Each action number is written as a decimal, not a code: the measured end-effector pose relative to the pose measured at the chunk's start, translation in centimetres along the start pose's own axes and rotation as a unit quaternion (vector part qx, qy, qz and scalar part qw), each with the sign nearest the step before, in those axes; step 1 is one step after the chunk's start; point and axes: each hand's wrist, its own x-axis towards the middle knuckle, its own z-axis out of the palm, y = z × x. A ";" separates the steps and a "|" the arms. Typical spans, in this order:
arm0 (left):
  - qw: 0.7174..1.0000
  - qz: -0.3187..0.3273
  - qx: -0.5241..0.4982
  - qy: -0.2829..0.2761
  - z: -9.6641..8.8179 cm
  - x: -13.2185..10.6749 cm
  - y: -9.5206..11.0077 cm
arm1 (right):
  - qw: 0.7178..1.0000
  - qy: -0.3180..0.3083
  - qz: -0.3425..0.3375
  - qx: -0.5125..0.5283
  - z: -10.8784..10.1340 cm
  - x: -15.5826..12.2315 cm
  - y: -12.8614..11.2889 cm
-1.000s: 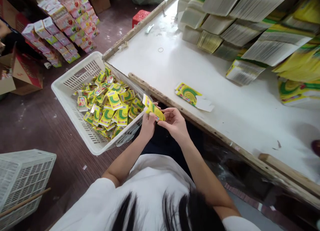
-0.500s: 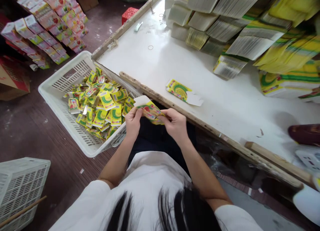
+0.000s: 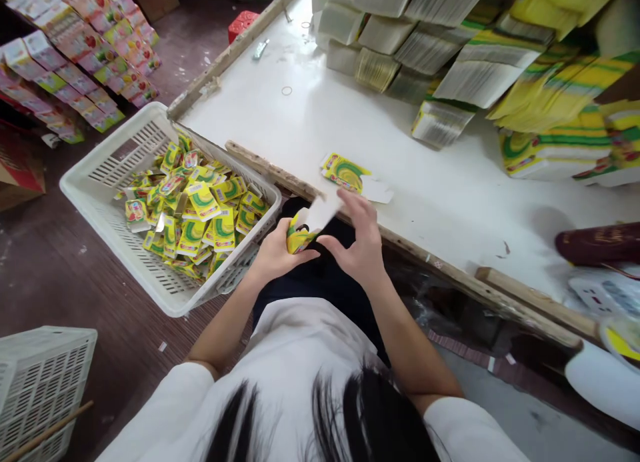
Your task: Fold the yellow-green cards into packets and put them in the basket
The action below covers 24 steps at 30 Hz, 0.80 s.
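Though leftward earlier, white carton flap (image 3: 321, 212) now beside right hand (image 3: 364, 250).

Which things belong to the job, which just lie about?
Likely the job: yellow carton in left hand, its white flap at right hand, matching carton on table, crate of yellow cartons, stacked flat cartons.

Likely lying about: pink boxes, maroon cylinder.

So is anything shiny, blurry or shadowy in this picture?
Head view: pale glare on the white, flat tabletop; head view: the white cardboard flap by the right fingers looks a bit smeared; head view: a soft shadow beside the dark maroon cylinder.
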 end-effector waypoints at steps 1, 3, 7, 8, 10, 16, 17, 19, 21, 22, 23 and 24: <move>1.000 0.001 0.011 0.023 0.6 -0.2 -0.1 | 0.999 0.004 0.031 0.029 0.1 0.0 0.1; 0.998 0.027 0.033 0.052 1.6 -0.6 -0.2 | 0.987 -0.036 0.109 0.115 0.6 0.0 0.3; 0.987 0.091 0.067 0.111 2.9 -1.0 -0.5 | 0.883 -0.167 0.257 0.355 1.9 -0.1 0.9; 0.984 0.106 0.076 0.120 2.9 -1.1 -0.8 | 0.853 -0.191 0.273 0.401 2.0 0.0 1.0; 0.979 0.137 0.090 0.125 2.9 -1.1 -1.3 | 0.811 -0.223 0.281 0.461 2.0 0.1 1.3; 0.962 0.227 0.120 0.093 2.9 -0.9 -1.7 | 0.749 -0.194 0.340 0.535 1.5 0.9 2.0; 0.961 0.233 0.126 0.083 2.9 -0.9 -1.6 | 0.749 -0.179 0.347 0.535 1.6 0.8 2.0; 0.959 0.237 0.139 0.071 3.1 -0.9 -1.5 | 0.753 -0.172 0.356 0.526 1.7 0.6 2.0; 0.957 0.238 0.152 0.068 3.2 -0.9 -1.5 | 0.754 -0.190 0.367 0.510 1.8 0.2 2.0; 0.957 0.235 0.158 0.066 3.2 -1.0 -1.5 | 0.756 -0.199 0.373 0.500 1.9 0.0 2.0; 0.958 0.230 0.162 0.064 3.2 -1.0 -1.5 | 0.759 -0.202 0.378 0.491 1.9 -0.2 2.0; 0.959 0.224 0.163 0.061 3.2 -1.0 -1.5 | 0.762 -0.200 0.380 0.484 2.0 -0.4 2.1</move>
